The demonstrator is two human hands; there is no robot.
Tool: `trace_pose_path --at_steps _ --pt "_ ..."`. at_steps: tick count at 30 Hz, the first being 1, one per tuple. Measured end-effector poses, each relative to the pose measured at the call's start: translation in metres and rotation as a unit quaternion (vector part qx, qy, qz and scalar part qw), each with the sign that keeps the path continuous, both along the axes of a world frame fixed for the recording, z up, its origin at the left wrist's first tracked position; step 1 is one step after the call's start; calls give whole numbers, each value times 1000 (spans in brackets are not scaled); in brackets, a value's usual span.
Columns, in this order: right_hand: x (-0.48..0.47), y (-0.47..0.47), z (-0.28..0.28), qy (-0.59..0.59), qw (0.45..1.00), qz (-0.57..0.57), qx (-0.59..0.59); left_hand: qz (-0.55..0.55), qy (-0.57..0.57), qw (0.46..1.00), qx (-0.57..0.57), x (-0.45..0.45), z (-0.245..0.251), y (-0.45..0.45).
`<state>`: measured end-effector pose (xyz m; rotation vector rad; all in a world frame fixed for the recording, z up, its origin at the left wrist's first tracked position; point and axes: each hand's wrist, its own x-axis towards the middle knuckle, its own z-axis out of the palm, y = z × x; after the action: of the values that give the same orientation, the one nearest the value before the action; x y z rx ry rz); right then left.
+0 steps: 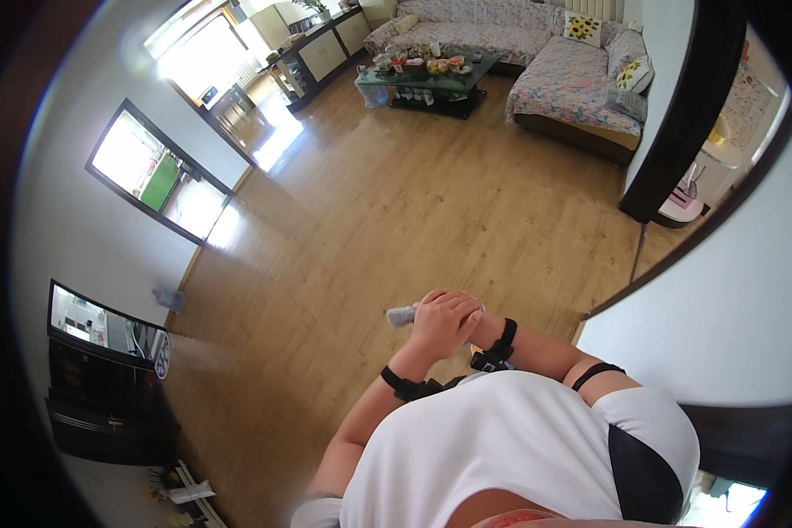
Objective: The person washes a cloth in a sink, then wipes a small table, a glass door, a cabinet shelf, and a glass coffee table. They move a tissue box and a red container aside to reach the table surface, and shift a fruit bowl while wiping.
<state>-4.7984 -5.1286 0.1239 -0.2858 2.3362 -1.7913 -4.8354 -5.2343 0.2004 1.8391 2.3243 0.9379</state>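
My left hand [443, 321] lies over my right hand in front of my chest, its fingers bent and pressed together. Most of my right hand [482, 325] is hidden beneath it; the wrist comes in from the right. From the left side of the joined hands sticks out the rounded end of a grey, cloth-like thing [400, 317]. Which hand grips it cannot be told. Black straps go round both wrists, and another one circles my right upper arm.
Wood-look floor [396, 231] spreads ahead. Farther off stand a glass coffee table [402, 80] bearing fruit and a flowered corner sofa [561, 79]. A dark cabinet [105, 422] is at left. Doorways open on the left; a dark door frame [686, 112] stands right.
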Motion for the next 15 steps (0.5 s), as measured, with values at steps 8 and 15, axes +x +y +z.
trace_pose_path --at_steps 8,15 --pt "-235 91 13 333 881 5 337 91 -170 981 -25 -239 -11 53" --pt "-392 274 -93 -82 991 -98 31 300 -445 843 50 -472 -169 4"
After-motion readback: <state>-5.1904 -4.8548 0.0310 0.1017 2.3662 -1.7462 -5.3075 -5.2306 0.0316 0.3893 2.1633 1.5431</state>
